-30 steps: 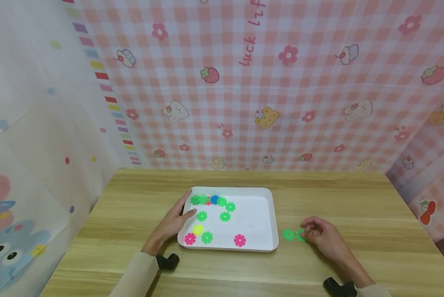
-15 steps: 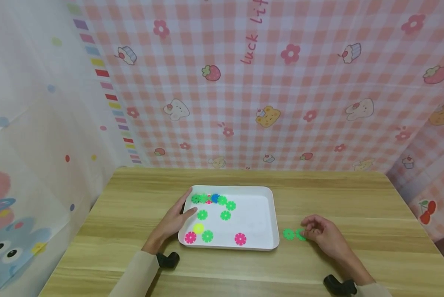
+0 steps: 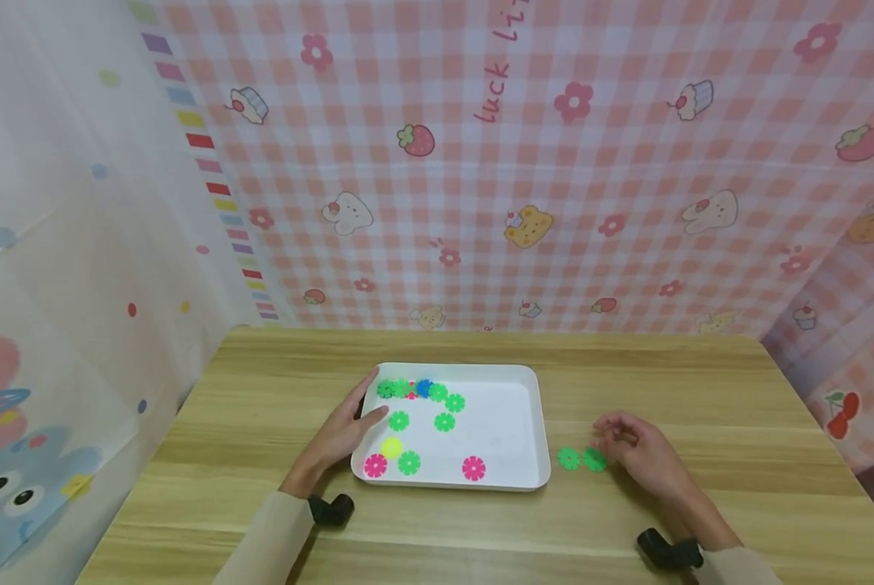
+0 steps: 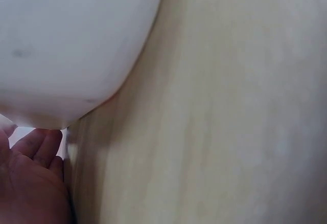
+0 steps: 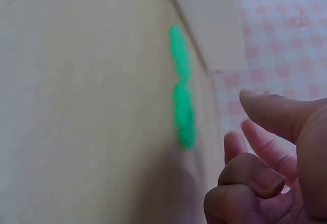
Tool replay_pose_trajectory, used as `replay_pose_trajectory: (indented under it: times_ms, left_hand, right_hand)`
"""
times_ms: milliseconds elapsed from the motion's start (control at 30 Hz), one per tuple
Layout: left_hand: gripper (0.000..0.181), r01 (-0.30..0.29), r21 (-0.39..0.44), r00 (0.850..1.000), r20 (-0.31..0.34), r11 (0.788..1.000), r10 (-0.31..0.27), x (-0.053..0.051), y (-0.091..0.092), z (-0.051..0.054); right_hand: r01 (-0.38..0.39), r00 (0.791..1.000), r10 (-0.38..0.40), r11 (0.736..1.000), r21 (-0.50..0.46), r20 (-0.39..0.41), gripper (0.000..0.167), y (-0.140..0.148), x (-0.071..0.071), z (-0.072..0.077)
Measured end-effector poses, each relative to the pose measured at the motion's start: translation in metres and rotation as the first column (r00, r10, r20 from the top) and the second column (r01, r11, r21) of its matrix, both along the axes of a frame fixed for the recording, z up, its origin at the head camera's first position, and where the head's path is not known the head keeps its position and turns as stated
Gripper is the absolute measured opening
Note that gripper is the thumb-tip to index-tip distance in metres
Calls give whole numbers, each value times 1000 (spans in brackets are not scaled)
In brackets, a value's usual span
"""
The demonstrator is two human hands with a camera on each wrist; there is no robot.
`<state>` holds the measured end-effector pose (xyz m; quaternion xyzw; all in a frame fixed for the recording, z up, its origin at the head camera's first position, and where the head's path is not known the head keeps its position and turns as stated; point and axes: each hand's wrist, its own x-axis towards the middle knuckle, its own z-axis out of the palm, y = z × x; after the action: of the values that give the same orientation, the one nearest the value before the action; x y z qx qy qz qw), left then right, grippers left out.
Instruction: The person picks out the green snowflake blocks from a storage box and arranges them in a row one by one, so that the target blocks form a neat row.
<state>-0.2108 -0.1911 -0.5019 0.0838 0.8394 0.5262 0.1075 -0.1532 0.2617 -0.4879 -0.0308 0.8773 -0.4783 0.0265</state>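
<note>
My left hand (image 3: 338, 437) grips the left side of the white tray (image 3: 501, 422), its thumb over the rim and the fingers along the outside; in the left wrist view, fingers (image 4: 43, 144) meet the wall of the tray (image 4: 71, 40). On the table right of the tray lie two green notched discs, the nearer one (image 3: 568, 459) and the farther one (image 3: 594, 460), side by side. Just right of them hovers my right hand (image 3: 643, 457), loosely curled and holding nothing. In the right wrist view a gap separates this hand (image 5: 271, 168) from the lower green disc (image 5: 184, 114).
Inside the tray, several green discs, a blue disc (image 3: 425, 388) and some pink form a row along the back left. A yellow disc (image 3: 391, 448), loose green ones and two pink ones, left (image 3: 375, 465) and middle (image 3: 473, 468), lie farther forward. Behind the wooden table (image 3: 649, 366) hangs checked cloth.
My right hand has let go of the farther green disc and drawn slightly up and right, so the whole disc shows. My left hand keeps its grip on the tray.
</note>
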Motion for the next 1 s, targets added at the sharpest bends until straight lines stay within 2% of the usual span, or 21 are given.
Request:
replay_pose_trajectory:
  times_ms: [67,267,400,500,633,667,900,1000]
  left_hand:
    - [67,-4,0,1000,5,1000,4,0,0,0]
    - [67,-8,-1,1000,3,1000,8,-1,-2,-1]
    - [68,3,-13,1000,26,1000,-3,6,2,17]
    - [69,6,-23,999,47,1000,-5,6,2,21]
    - [69,-8,-13,1000,29,1000,9,-2,-2,0]
    - [69,-11,-12,1000,22,1000,12,-2,-2,-3]
    - [67,-24,-5,1000,5,1000,24,-2,0,-6]
    - [67,-21,-9,1000,6,1000,21,-1,0,-5]
  right_hand:
    - [-17,1000,17,1000,-8,-5,22,-6,-2,6]
    - [-121,993,121,981,-151,-5,21,-32,-12,22]
    - [-159,987,158,978,-135,-15,20,-56,-19,27]
    - [-181,983,181,979,-91,-13,19,-78,-23,32]
    - [-225,974,225,972,-66,-10,17,-105,-27,34]
    - [-240,971,240,968,-67,-12,16,-111,-28,33]
    - [-355,932,363,923,-149,28,17,-149,-30,24]
    - [-386,917,396,912,-142,51,17,-166,-30,21]
